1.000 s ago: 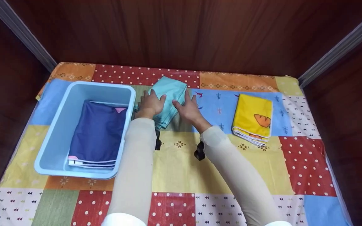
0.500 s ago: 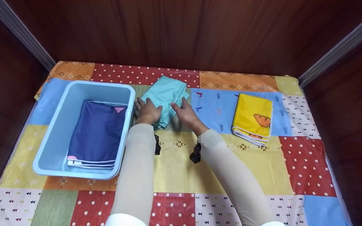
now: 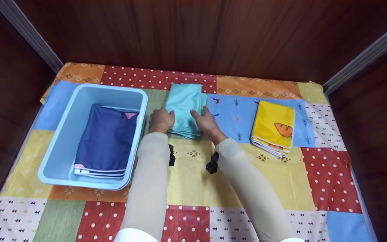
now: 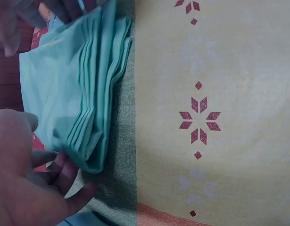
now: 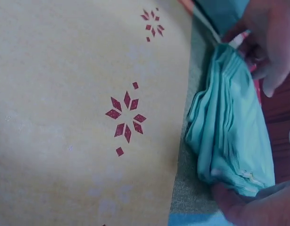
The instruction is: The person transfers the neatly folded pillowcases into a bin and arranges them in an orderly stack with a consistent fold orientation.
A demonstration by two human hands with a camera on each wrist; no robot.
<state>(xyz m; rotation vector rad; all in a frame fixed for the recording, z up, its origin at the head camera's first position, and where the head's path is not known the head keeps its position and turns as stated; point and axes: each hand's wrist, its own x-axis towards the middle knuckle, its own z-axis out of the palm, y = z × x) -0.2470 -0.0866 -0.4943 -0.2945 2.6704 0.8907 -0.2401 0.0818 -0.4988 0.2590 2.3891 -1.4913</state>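
A folded teal cloth [image 3: 184,106] with several layers lies on the patterned tablecloth, its layered edge toward me. My left hand [image 3: 161,119] holds its left side. In the left wrist view, the fingers [image 4: 64,172] curl under the cloth's edge while the thumb stays above. At the right side, my right hand [image 3: 208,123] holds the cloth between thumb and fingers; the right wrist view shows a finger [image 5: 227,200] against its lower corner. Parts of both hands' fingers are hidden behind or under the cloth.
Left of the cloth stands a light blue plastic bin [image 3: 57,148] with a folded navy cloth [image 3: 109,139] inside. A folded yellow cloth [image 3: 270,121] with a carrot print lies to the right. Dark wood-look panels [image 3: 193,37] surround the table on the back and sides.
The teal cloth has turned from slanted to nearly straight. My left hand has gone from spread fingers to curled ones at its edge, and the right hand has closed in on the other side.
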